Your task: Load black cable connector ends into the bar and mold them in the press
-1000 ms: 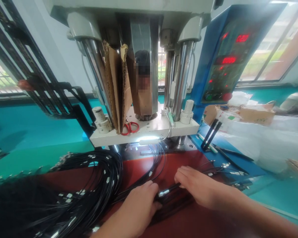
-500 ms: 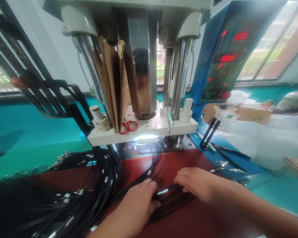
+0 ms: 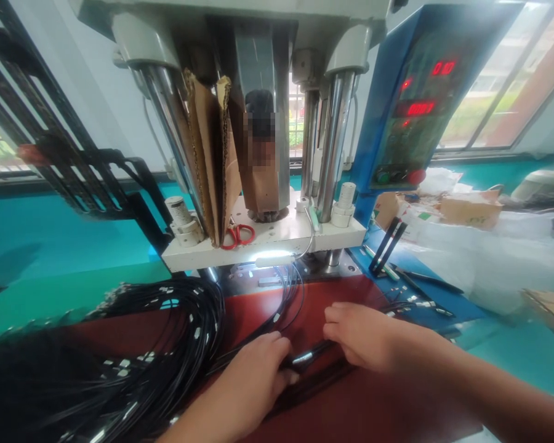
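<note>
My left hand is closed around black cables low in the middle of the view. To its right, my right hand pinches the same cables, its fingertips curled down over them. Between the two hands a pale, shiny label wraps one cable. The cable ends stick out beyond my right hand, over the blue surface. Beside my left hand lies a large looped bundle of black cables with many white tags. How many cables each hand holds is hidden by the fingers.
A press stands ahead, with red-handled scissors, cardboard and a lit lamp. Thin cables run under it. Right are a blue control box, tools and plastic bags. A red-brown board lies below.
My right hand has shifted slightly, and the cable ends beyond it have moved a little. The labelled cable stretch shows more fully between my hands. The control box's red digits read differently.
</note>
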A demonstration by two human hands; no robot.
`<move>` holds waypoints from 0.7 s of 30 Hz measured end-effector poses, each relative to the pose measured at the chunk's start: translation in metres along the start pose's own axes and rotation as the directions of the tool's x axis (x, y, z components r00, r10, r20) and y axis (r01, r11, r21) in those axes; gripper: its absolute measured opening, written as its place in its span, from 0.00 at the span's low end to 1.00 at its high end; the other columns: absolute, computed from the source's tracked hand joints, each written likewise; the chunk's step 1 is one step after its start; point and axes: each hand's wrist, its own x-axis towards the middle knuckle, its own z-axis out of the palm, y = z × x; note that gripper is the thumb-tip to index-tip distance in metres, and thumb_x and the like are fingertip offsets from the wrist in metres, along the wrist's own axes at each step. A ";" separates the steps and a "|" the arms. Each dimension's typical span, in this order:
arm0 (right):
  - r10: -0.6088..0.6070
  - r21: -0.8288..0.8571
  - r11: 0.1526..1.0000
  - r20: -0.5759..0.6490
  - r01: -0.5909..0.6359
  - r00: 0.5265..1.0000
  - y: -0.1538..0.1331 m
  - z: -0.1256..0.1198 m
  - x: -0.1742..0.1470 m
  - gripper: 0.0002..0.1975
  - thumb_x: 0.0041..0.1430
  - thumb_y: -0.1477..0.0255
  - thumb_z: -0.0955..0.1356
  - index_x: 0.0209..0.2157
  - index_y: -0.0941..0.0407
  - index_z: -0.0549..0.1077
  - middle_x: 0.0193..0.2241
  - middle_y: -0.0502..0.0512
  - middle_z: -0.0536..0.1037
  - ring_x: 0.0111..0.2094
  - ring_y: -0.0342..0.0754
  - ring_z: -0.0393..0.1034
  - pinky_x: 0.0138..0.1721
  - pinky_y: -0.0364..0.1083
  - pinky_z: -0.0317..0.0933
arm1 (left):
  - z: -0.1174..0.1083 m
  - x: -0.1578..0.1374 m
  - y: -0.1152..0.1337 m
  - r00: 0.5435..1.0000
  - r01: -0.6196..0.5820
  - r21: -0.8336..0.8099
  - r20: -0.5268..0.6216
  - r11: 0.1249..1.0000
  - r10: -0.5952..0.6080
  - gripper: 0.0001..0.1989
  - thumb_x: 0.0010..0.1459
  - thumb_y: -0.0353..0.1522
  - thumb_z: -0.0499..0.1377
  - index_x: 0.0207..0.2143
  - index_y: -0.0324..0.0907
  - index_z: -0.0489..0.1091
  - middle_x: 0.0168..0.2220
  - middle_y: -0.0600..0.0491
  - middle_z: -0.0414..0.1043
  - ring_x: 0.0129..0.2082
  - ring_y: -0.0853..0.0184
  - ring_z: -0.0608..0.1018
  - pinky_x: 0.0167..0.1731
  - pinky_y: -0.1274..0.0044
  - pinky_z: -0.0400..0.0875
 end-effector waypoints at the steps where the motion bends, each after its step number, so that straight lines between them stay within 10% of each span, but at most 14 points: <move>1: 0.000 0.024 1.000 -0.005 0.000 1.000 0.000 -0.003 -0.002 0.08 0.56 0.76 0.65 0.38 0.59 0.73 0.37 0.60 0.74 0.40 0.55 0.68 0.44 0.52 0.61 | 0.000 -0.001 0.000 1.000 -0.007 -0.014 0.003 1.000 0.007 0.04 0.55 0.33 0.58 0.34 0.43 0.68 0.39 0.54 0.69 0.39 0.65 0.71 0.38 0.76 0.61; 9: 0.076 0.195 0.978 -0.015 -0.072 0.997 0.005 -0.006 -0.009 0.08 0.55 0.78 0.63 0.36 0.57 0.71 0.36 0.54 0.71 0.29 0.47 0.68 0.30 0.44 0.59 | 0.003 -0.004 -0.003 1.000 0.007 -0.015 0.023 1.000 -0.007 0.08 0.51 0.32 0.61 0.36 0.44 0.69 0.40 0.54 0.70 0.41 0.63 0.71 0.40 0.74 0.60; 21: 0.052 0.357 0.934 -0.087 -0.017 0.995 0.007 -0.005 -0.021 0.09 0.58 0.77 0.63 0.38 0.54 0.73 0.35 0.50 0.72 0.34 0.45 0.69 0.37 0.42 0.62 | -0.003 -0.008 0.001 0.995 0.024 -0.068 0.100 0.997 -0.017 0.05 0.51 0.29 0.58 0.31 0.46 0.69 0.32 0.58 0.73 0.33 0.66 0.73 0.30 0.77 0.58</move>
